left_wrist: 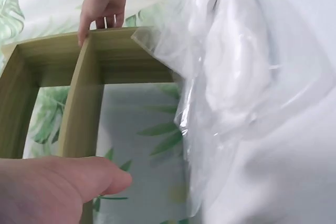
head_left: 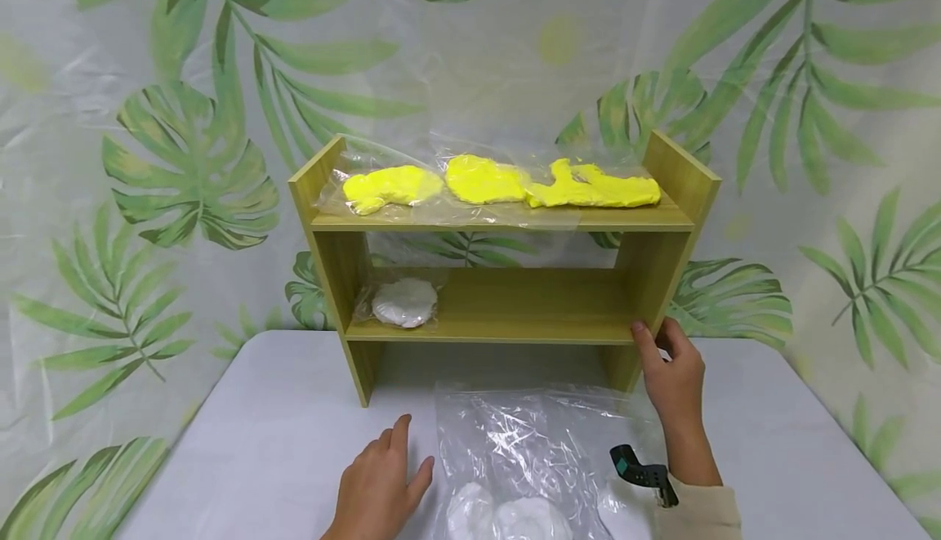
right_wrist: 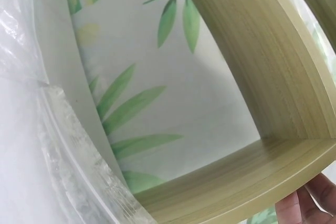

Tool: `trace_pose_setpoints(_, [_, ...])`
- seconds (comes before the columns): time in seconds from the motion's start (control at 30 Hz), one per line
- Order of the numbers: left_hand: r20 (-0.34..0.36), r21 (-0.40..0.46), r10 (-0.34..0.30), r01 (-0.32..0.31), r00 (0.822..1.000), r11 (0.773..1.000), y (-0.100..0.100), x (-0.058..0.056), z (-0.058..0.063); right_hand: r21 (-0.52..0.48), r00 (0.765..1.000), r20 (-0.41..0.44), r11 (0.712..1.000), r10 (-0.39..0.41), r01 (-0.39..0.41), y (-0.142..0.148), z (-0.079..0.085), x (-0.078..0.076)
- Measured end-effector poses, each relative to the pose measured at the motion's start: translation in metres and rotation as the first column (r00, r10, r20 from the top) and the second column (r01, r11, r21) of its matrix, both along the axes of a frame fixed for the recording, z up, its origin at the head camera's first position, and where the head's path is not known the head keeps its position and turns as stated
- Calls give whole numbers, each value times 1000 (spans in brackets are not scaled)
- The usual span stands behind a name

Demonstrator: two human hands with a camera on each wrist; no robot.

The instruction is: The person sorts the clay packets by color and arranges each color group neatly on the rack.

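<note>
A small two-tier wooden shelf (head_left: pixel 507 332) stands upright on the table. My right hand (head_left: pixel 672 372) grips its right side panel, with the thumb on the front edge near the lower board and the fingers around the outer face. Low in front of the shelf's left side, my left hand (head_left: pixel 376 483) holds nothing, its fingers loosely extended. Between the hands lies a large clear plastic bag (head_left: pixel 515 434) with white lumps (head_left: pixel 532 515) inside. In the left wrist view, only the thumb side of my left hand (left_wrist: pixel 63 182) shows, in front of the shelf boards.
Several bright yellow lumps (head_left: pixel 485 179) in clear plastic line the top board. A bagged white lump (head_left: pixel 404 301) sits at the left end of the lower board. The white-covered table (head_left: pixel 243 426) backs onto a leaf-patterned curtain (head_left: pixel 500 58).
</note>
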State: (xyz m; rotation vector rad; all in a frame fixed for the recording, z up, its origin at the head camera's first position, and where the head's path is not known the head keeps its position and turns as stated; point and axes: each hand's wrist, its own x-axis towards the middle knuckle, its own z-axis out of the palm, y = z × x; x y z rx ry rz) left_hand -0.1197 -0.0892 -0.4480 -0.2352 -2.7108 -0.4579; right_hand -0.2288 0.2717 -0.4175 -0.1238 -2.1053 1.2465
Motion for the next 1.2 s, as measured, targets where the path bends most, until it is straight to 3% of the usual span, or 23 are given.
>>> trace_pose_setpoints(0.27, [120,44,-51,46,991,998,3,0,-13,-3,1000,9,1000,-14,14,1,-2,-1])
trace_pose_setpoints(0.47, [203,61,-112,102,973,993,5,-1,-18,-4,1000,9,1000,-16,16,1,-1,-1])
trace_pose_setpoints(0.57, [257,97,-155,134,954,986,4,0,-22,0,1000,14,1000,-15,15,1,-2,-1])
trace_pose_setpoints(0.73, [370,219,-246,173,896,960,4,0,-28,0,1000,21,1000,-17,17,1,-1,-1])
trace_pose_setpoints(0.8, [384,260,-270,177,883,949,4,0,-32,0,1000,23,1000,-19,19,1,-1,-2])
trace_pose_setpoints(1.0, [371,315,-297,182,880,931,2,0,-40,0,1000,15,1000,-20,20,0,-2,-3])
trace_pose_setpoints(1.13, [393,366,-301,152,869,918,4,1,-41,-6,1000,10,1000,-23,23,0,-2,-2])
trace_pose_setpoints(1.2, [397,367,-287,136,872,920,6,2,-42,-7,1000,13,1000,-23,23,0,-2,-2])
